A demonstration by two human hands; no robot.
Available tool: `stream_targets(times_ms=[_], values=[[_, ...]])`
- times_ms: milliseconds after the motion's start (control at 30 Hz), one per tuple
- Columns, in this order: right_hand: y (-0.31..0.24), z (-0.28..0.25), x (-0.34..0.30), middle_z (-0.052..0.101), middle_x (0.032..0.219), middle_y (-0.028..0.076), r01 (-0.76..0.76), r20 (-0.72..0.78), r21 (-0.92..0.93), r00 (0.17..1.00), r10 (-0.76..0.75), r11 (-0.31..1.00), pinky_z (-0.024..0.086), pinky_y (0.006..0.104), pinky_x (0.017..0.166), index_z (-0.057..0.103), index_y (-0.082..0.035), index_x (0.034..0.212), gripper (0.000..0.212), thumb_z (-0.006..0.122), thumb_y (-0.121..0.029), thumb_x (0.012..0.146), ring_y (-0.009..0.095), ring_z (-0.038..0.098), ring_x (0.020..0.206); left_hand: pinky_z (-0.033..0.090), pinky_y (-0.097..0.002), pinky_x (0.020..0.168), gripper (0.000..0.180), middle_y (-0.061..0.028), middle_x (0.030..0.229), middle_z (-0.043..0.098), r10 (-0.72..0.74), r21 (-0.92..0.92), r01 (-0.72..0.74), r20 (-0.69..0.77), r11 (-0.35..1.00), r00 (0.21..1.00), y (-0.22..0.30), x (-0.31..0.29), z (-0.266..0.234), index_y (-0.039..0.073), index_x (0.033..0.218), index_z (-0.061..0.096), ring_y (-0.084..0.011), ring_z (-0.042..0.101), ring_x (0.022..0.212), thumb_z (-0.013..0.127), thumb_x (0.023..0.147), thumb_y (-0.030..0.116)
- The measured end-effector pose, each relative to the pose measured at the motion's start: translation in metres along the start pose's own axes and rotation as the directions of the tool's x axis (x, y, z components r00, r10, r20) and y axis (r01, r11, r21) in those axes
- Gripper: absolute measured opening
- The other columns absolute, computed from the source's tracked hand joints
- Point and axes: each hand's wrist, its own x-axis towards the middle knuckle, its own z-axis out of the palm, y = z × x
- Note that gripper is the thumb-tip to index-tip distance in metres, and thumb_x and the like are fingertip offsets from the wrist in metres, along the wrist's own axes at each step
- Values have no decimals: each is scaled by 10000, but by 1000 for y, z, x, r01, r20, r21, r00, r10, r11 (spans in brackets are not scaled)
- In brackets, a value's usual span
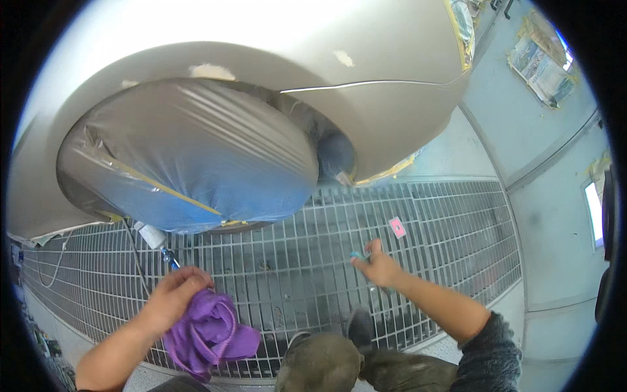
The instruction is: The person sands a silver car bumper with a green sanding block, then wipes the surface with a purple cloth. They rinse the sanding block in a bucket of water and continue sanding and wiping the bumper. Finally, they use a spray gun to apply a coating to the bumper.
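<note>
A crumpled purple cloth (212,332) hangs from my left hand (179,294), whose fingers are closed on it. Just beyond those fingers is a spray gun (171,259) with a white cup (151,234); whether the hand touches it I cannot tell. My right hand (380,268) reaches out over the floor grate, with fingers bent around a small teal piece (354,255), mostly hidden by the hand. Ahead of both hands is a car's wheel under plastic film (209,150), tinted blue low down and crossed by yellow tape (160,187).
The grey car body (392,111) curves over the wheel, with pale patches (212,71) above the arch. A pink card (397,227) lies on the metal floor grate (450,261). A thin hose (135,255) runs near the spray gun. Pale wall panels (542,163) stand at right.
</note>
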Motion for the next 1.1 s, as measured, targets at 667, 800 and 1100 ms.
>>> stream_targets(times_ms=[667, 800, 1100], values=[[-244, 191, -108, 596, 1272, 105, 295, 718, 683, -102, -689, 668, 461, 365, 1004, 510, -60, 1341, 557, 733, -331, 909, 205, 599, 1143, 455, -319, 1001, 290, -61, 1231, 643, -118, -420, -381, -785, 824, 609, -189, -310, 65, 34, 1233, 626, -153, 600, 1115, 645, 958, 125], [-337, 305, -249, 634, 1187, 143, 726, 576, 659, -321, -752, 195, 475, 367, 974, 612, -44, 1249, 573, 823, -302, 783, 288, 626, 1100, 461, -398, 1010, 429, -124, 1217, 643, 218, 147, -210, -901, 967, 375, -274, -341, 129, 42, 1263, 608, -263, 614, 1118, 678, 923, 295], [-328, 665, -427, 593, 1242, 221, 678, 912, 402, -356, 203, -616, 508, 456, 969, 512, -56, 1292, 632, 785, -276, 766, 414, 597, 1141, 555, -415, 820, 486, -159, 1112, 672, 287, 221, -363, -948, 905, 140, -383, -383, 115, 77, 1234, 663, -326, 673, 966, 797, 792, 227]])
